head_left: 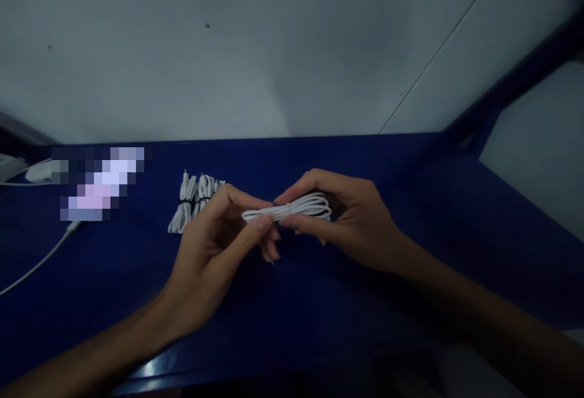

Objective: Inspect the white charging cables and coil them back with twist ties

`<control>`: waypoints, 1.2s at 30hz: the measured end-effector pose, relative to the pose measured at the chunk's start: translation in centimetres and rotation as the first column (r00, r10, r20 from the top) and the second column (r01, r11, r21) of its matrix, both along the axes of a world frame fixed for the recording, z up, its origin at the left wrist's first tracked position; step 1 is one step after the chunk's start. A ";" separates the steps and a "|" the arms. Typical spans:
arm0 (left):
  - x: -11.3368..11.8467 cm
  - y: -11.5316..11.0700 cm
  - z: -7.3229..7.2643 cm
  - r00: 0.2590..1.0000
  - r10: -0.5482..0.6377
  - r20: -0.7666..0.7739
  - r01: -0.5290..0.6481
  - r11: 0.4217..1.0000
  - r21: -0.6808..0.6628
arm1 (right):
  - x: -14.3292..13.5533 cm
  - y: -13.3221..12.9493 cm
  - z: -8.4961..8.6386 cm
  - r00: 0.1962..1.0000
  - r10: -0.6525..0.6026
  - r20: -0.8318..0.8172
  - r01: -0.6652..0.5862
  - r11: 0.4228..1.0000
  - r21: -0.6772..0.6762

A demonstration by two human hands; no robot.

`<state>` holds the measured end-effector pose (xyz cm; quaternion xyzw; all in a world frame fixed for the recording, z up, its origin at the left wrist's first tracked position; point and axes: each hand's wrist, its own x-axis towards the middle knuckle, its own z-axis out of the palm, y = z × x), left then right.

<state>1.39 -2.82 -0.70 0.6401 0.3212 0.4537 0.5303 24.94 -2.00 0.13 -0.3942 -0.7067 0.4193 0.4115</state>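
A coiled white cable is held lengthwise between both hands above the blue table. My left hand pinches its left end between thumb and fingers. On the other side, my right hand grips the coil near its middle and right part, thumb in front and fingers behind. Something narrow crosses the middle of the coil, too small to make out clearly. Behind my left hand lie several more white cable bundles, bound with dark ties and partly hidden by that hand.
The blue table meets a pale wall at the back. At the left lies a blurred-out bright device with a white cord running from it. A white object sits at the far left. A dark blue post slants at the right.
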 end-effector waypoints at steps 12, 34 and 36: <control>0.4 -0.2 0.1 0.999 0.031 0.029 -0.030 0.999 -0.024 | 0.0 -0.2 0.2 0.996 0.054 -0.075 -0.058 0.997 -0.058; 0.9 0.0 0.7 0.996 -0.016 0.089 0.034 0.980 -0.197 | 0.1 0.3 -1.1 0.996 0.050 -0.069 -0.043 0.994 0.098; 0.9 0.0 0.7 0.996 -0.019 0.089 0.036 0.980 -0.197 | 0.1 0.3 -1.0 0.992 0.068 -0.109 -0.063 0.997 0.055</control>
